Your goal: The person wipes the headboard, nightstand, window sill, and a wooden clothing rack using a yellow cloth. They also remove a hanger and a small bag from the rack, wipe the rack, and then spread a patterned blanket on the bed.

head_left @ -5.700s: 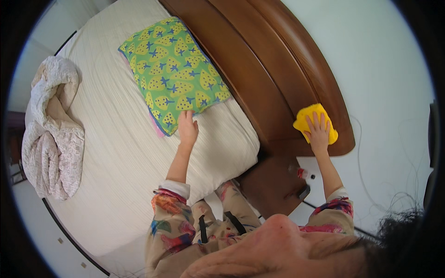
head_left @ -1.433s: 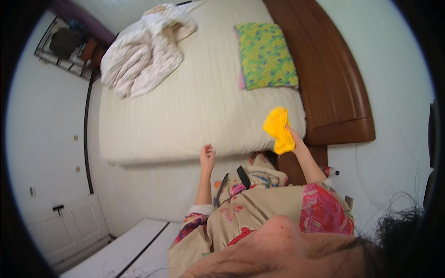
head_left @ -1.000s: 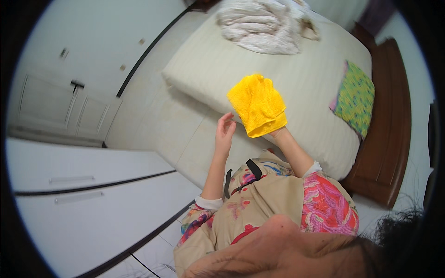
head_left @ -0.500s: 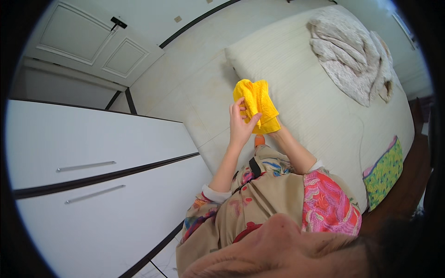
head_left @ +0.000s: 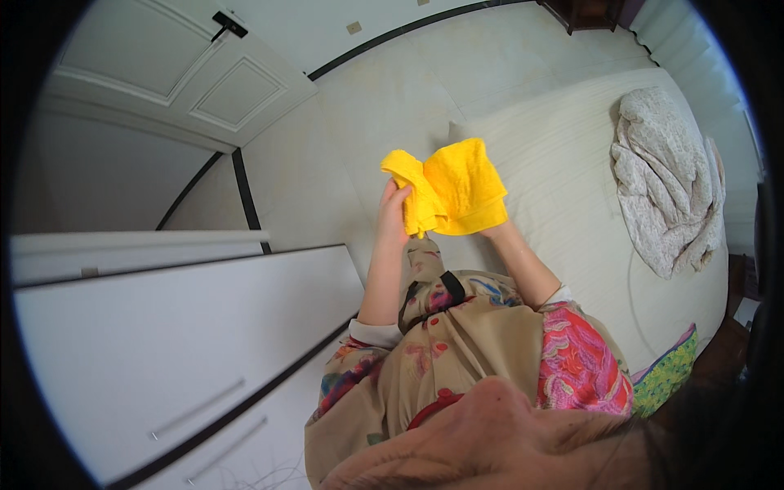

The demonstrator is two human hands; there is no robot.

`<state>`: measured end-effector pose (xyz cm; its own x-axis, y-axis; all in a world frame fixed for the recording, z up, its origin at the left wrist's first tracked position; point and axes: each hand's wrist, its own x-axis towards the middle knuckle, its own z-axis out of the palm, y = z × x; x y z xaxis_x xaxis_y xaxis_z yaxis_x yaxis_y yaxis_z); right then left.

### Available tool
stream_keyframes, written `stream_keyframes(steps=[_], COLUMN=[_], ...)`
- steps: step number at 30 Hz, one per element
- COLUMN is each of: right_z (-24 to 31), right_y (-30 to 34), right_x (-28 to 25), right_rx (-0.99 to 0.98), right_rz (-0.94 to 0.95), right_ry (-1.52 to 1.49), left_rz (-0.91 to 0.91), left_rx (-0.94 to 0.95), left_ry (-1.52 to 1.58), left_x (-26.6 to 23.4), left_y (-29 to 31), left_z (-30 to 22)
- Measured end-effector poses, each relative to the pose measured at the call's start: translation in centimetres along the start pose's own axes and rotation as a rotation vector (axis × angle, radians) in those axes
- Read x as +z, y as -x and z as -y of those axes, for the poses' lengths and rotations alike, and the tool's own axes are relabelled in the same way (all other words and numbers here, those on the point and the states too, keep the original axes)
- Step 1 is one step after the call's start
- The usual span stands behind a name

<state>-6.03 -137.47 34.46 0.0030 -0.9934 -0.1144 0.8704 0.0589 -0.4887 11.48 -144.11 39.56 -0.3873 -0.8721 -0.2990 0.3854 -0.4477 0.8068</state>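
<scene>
A yellow cloth (head_left: 465, 188) with a towel-like texture is spread between my two hands, in front of my body. My left hand (head_left: 395, 211) is closed on its left part, fingers curled around the bunched fabric. The right part of the cloth drapes over my right hand (head_left: 491, 231). Only the base of that hand and the wrist show below the cloth's lower edge; its fingers are hidden beneath the fabric.
A pale bed (head_left: 563, 188) lies to the right, with a crumpled light blanket (head_left: 665, 184) and a green patterned cushion (head_left: 670, 374). White drawers (head_left: 188, 327) stand at the left, before a white door (head_left: 180, 73). A dark wooden piece of furniture (head_left: 592, 15) stands at the far right.
My left hand has moved left with its part of the cloth, which is now spread wider. The view has shifted, and the bed and drawers sit differently in it.
</scene>
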Motion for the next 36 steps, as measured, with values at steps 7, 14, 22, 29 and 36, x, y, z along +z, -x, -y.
stream_keyframes(steps=[7, 14, 22, 29, 36], right_z=[5.0, 14.6, 23.8, 29.2, 39.5], right_y=[-15.4, -30.4, -46.1, -59.0, -62.6], right_x=[-4.3, -7.2, -7.0, -6.7, -18.9], right_rx=[-0.267, -0.368, -0.233, -0.307, -0.269], right_rz=[-0.037, -0.128, -0.314, -0.386, -0.69], right_ry=[-0.164, -0.458, -0.172, 1.497, 0.023], left_rz=[-0.01, 0.193, 0.194, 0.299, 0.35], left_rx=[-0.235, -0.377, -0.434, -0.431, -0.637], left_ry=[0.152, 0.128, -0.106, 0.098, 0.091], left_x=[-2.1, 2.4, 6.3, 16.0, 25.2], left_y=[-16.9, -39.4, -54.8, -67.5, -80.7], left_z=[-9.2, -12.3, -13.2, -14.1, -14.4])
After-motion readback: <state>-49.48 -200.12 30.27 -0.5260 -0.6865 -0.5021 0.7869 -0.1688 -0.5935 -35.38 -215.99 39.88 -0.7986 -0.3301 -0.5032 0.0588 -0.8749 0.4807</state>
